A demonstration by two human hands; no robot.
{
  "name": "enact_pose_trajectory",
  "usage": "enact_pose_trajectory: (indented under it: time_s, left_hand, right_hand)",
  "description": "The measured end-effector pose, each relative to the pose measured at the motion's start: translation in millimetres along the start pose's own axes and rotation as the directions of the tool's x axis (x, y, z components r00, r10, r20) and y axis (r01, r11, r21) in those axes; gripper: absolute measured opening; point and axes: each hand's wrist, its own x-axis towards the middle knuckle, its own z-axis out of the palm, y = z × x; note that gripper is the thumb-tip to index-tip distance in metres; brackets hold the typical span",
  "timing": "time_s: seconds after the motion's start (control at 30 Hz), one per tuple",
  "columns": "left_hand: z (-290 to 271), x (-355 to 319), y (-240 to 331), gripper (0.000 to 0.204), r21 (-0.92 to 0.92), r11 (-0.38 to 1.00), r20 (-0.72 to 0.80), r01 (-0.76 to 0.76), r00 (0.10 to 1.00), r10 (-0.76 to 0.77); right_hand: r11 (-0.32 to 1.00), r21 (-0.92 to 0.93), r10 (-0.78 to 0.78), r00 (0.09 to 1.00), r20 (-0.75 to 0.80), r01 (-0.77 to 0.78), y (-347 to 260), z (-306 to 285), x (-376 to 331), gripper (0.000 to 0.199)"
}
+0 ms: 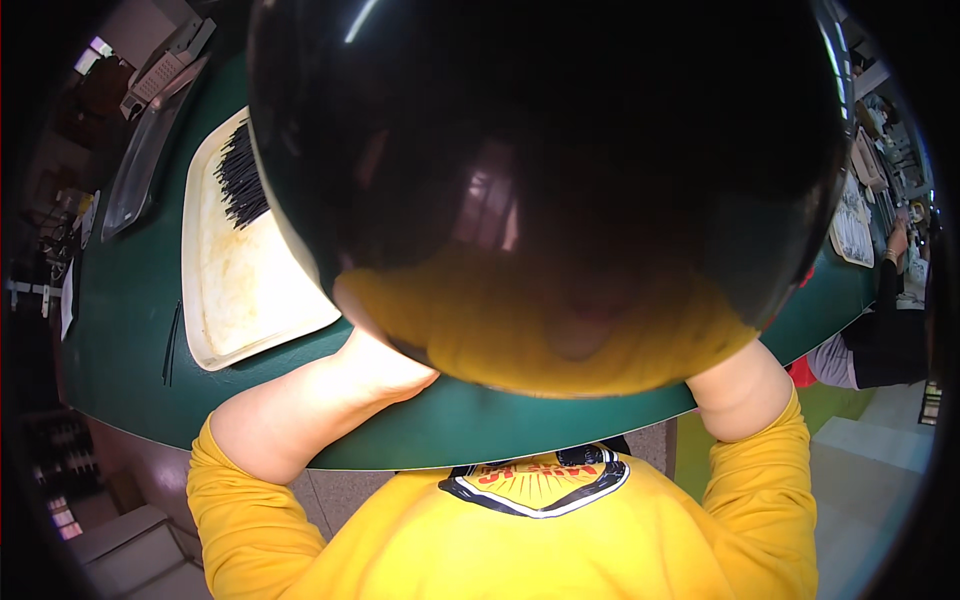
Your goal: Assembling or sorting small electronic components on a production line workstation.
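A large, glossy black round object, its kind unclear, fills the middle of the view and mirrors my yellow top. Under its lower left rim goes my left hand; only the wrist and heel of the hand show, brightly lit, close over the green table. My right forearm passes beneath the lower right rim, and that hand is hidden. Whatever either hand holds is out of sight. Left of the round object lies a cream tray with a bundle of thin black sticks or wire pieces, partly covered.
Two or so thin black strips lie on the table left of the tray. A long clear tray or cover and a pale device with buttons stand farther left. At the right, another person's hand is near a white tray.
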Motion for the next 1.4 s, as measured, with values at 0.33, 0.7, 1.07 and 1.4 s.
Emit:
enact_pose_trajectory:
  time_s: [0.33, 0.7, 1.07, 1.4]
  left_hand:
    - [21.7, 3.7, 22.9, 0.032, 0.358, 0.921, 0.142, 0.156, 0.965, -0.218]
    - [19.7, -0.3, 14.7, 0.030, 0.172, 0.969, 0.006, 0.177, 0.984, -0.181]
    - [16.0, -0.1, 17.8, 0.030, -0.149, 0.971, 0.137, 0.187, 0.976, -0.167]
    - [19.8, -1.2, 15.4, 0.024, -0.257, 0.926, 0.104, 0.277, 0.961, -0.258]
  right_hand:
    - [0.994, -0.079, -0.088, 0.965, -0.247, 0.070, 26.0, -6.0, -2.5, 0.019]
    - [0.986, -0.165, 0.002, 0.999, -0.037, -0.009, -5.4, 5.9, -1.9, 0.011]
    - [0.924, -0.369, -0.149, 0.983, -0.105, 0.100, -4.6, 3.1, 1.0, 0.016]
    - [0.932, -0.363, 0.015, 1.000, 0.015, -0.008, 8.0, -12.1, 10.8, 0.007]
